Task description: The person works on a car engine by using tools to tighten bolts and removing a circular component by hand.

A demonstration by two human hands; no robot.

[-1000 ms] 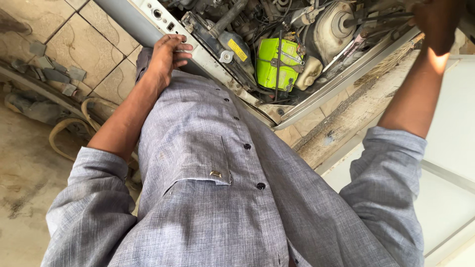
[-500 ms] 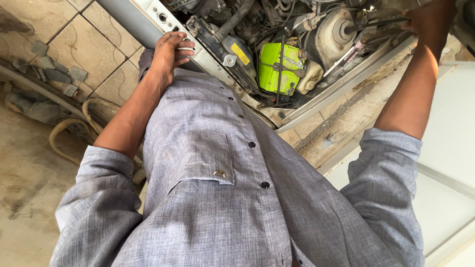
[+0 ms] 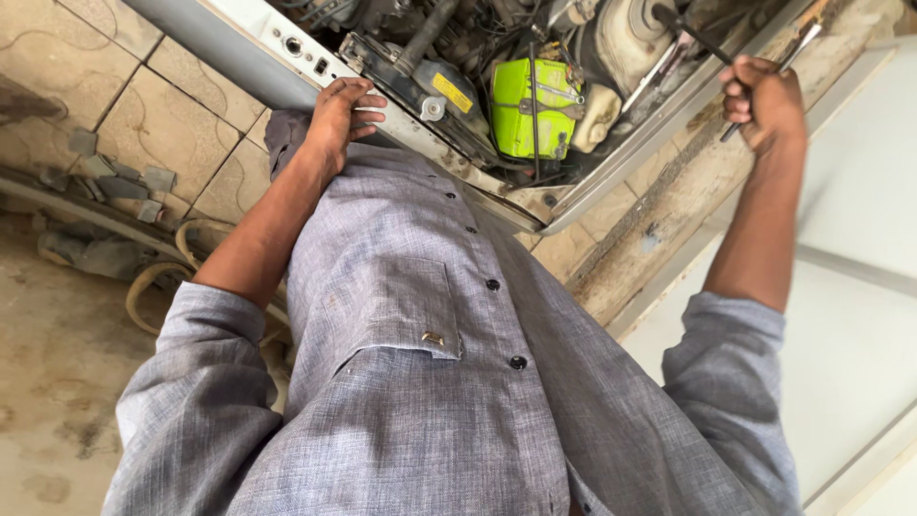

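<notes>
Nearest the camera, the person's grey woven shirt [image 3: 430, 382] is filling the lower middle of the view, its dark buttons running up toward the car, with both sleeves rolled up over the forearms. Below and to the left of the left hand, a stained concrete floor [image 3: 48, 382] is giving way to beige patterned tiles [image 3: 143, 115], some of them broken into loose pieces, and a pale hose [image 3: 158, 277] is curling across the floor beside the left sleeve. Below the right hand, a rough kerb [image 3: 669, 210] is running diagonally, and a smooth white surface [image 3: 860, 315] is lying beyond it.

The left hand [image 3: 342, 119] is resting released, fingers spread flat, on the white front panel [image 3: 277, 57] of the open engine bay. Just to the right of that hand a black radiator [image 3: 420, 91] with a round cap and a yellow label is sitting behind the panel. Between the two hands a bright green battery [image 3: 533, 105] is standing in the bay, with a cream-coloured reservoir [image 3: 597, 115] touching its right side and a tangle of hoses and wires lying past it.

The right hand [image 3: 764, 100] is clenched around a slim metal tool [image 3: 793, 53], gripping it at the far right edge of the bay; the shiny end of the tool is sticking out above the fist, toward the top of the view.
</notes>
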